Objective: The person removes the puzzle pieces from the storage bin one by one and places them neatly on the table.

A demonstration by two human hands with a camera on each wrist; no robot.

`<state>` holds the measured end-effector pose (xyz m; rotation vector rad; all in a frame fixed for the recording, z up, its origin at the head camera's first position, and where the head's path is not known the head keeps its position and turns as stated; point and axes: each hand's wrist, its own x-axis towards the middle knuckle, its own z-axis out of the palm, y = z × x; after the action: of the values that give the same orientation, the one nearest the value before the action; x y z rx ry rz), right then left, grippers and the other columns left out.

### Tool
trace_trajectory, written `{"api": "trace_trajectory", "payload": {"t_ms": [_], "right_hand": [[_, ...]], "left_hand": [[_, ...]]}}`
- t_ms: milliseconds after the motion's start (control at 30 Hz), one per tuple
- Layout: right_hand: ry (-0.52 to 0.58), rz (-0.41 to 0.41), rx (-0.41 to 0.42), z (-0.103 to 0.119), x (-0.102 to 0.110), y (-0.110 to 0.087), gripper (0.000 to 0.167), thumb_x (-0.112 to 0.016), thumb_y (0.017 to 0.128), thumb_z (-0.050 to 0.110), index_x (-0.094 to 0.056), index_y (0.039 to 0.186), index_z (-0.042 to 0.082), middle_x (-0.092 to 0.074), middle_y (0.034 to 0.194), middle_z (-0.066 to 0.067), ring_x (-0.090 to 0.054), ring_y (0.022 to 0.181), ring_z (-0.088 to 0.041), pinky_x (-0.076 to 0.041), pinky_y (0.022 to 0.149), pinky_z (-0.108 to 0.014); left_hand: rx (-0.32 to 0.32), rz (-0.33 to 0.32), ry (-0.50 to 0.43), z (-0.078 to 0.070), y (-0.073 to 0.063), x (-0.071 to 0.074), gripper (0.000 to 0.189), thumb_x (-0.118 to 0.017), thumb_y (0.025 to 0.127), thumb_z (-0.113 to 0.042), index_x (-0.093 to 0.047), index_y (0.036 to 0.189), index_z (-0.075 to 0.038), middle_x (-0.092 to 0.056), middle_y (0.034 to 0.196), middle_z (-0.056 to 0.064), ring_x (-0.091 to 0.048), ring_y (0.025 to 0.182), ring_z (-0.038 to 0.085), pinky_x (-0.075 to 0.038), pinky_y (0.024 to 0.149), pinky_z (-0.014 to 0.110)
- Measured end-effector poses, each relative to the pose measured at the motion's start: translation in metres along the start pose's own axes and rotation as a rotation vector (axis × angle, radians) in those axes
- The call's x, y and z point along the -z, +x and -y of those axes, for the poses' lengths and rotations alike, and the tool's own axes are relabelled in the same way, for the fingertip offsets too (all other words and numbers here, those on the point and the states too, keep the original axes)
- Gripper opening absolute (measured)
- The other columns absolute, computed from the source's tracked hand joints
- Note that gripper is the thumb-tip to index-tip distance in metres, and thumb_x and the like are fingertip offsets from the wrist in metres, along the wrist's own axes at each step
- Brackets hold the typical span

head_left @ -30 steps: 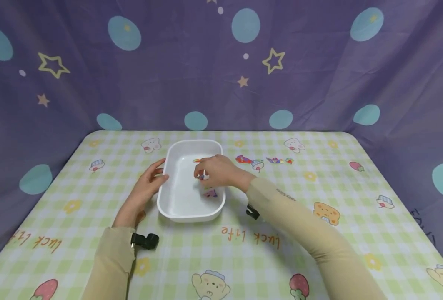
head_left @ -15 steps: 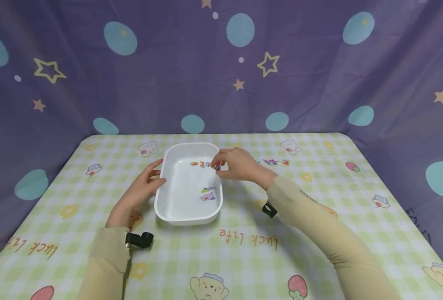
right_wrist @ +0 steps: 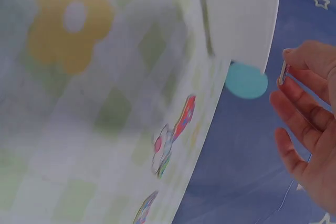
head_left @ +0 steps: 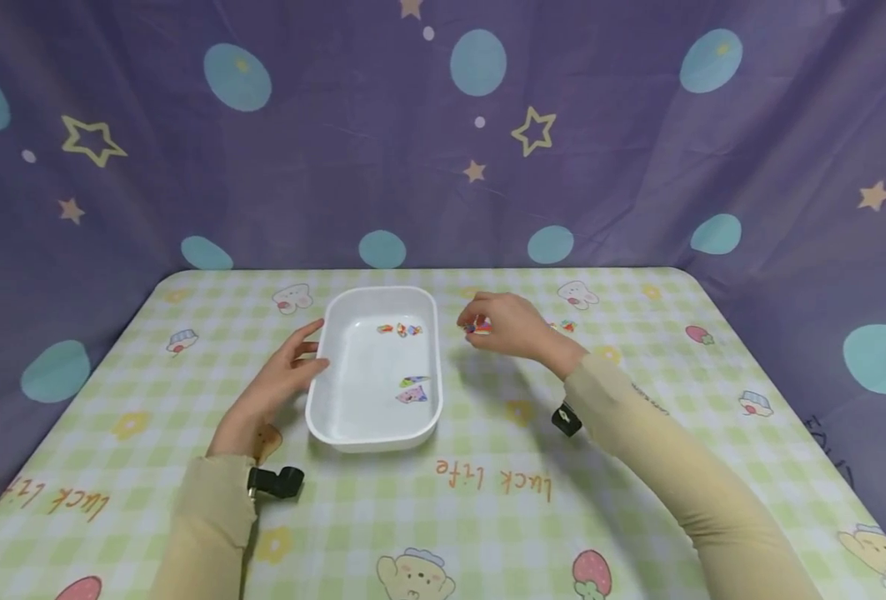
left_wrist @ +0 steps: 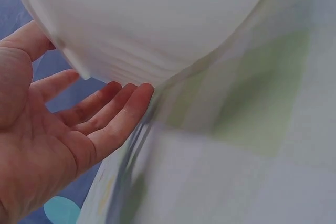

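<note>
A white rectangular basin (head_left: 371, 417) with rounded corners stands left of the middle of the table. My left hand (head_left: 277, 387) holds its left side, thumb at the rim and fingers against the outer wall, as the left wrist view shows. Just beyond the basin's right side, my right hand (head_left: 513, 329) pinches a small flat colourful piece, seen edge-on as a thin piece (right_wrist: 283, 73) between thumb and fingers. In the basin lie several small flat multicoloured pieces, among them a pinkish-purple piece (head_left: 412, 395) and an orange piece (head_left: 386, 329).
On the table right of the basin lie similar flat pieces in a row: a red piece (right_wrist: 184, 119) and another piece (right_wrist: 145, 207), partly hidden by the right hand in the head view. The tablecloth (head_left: 488, 533) is green checked with printed cartoons. A purple curtain (head_left: 382, 150) hangs behind.
My right hand has moved right, out of the basin and over its right rim, with a small piece between its fingers. My left hand stays at the basin's left side.
</note>
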<state>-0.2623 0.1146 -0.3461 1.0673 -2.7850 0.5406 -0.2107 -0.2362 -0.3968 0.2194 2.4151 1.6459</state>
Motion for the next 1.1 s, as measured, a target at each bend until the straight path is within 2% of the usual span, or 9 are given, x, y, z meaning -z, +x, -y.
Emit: {"api": "trace_trajectory", "payload": {"t_ms": [233, 500, 767, 1100], "right_hand": [[-0.004, 0.016, -0.072, -0.021, -0.001, -0.015, 0.022, -0.064, 0.080, 0.024, -0.069, 0.101, 0.019, -0.060, 0.092, 0.005, -0.060, 0.082, -0.015, -0.045, 0.065, -0.029], [-0.033, -0.001, -0.149, -0.046, 0.003, -0.034, 0.023, -0.067, 0.078, 0.023, -0.069, 0.100, 0.019, -0.061, 0.089, 0.003, -0.059, 0.079, -0.018, -0.044, 0.062, -0.031], [-0.060, 0.031, -0.242, -0.073, 0.010, -0.048, 0.024, -0.063, 0.081, 0.023, -0.068, 0.104, 0.016, -0.061, 0.092, -0.001, -0.058, 0.083, -0.018, -0.046, 0.067, -0.034], [-0.046, 0.025, -0.345, -0.098, 0.021, -0.061, 0.025, -0.061, 0.083, 0.021, -0.067, 0.106, 0.013, -0.061, 0.096, -0.004, -0.057, 0.087, -0.020, -0.047, 0.069, -0.039]], "left_hand": [[0.023, 0.003, -0.015, 0.002, 0.000, -0.003, 0.070, -0.052, 0.091, -0.017, -0.011, 0.147, -0.023, -0.031, 0.137, 0.023, -0.044, 0.114, 0.036, -0.049, 0.078, 0.030], [0.020, 0.024, -0.012, 0.002, -0.001, -0.003, 0.071, -0.052, 0.092, -0.018, -0.008, 0.147, -0.024, -0.030, 0.137, 0.023, -0.044, 0.112, 0.035, -0.049, 0.077, 0.032], [0.012, 0.028, -0.007, 0.001, 0.001, -0.001, 0.073, -0.053, 0.091, -0.019, -0.008, 0.147, -0.025, -0.030, 0.137, 0.023, -0.043, 0.113, 0.035, -0.048, 0.079, 0.031], [0.013, 0.028, 0.008, -0.002, 0.003, -0.001, 0.073, -0.053, 0.091, -0.021, -0.007, 0.147, -0.027, -0.030, 0.137, 0.022, -0.043, 0.113, 0.035, -0.048, 0.080, 0.032]]}}
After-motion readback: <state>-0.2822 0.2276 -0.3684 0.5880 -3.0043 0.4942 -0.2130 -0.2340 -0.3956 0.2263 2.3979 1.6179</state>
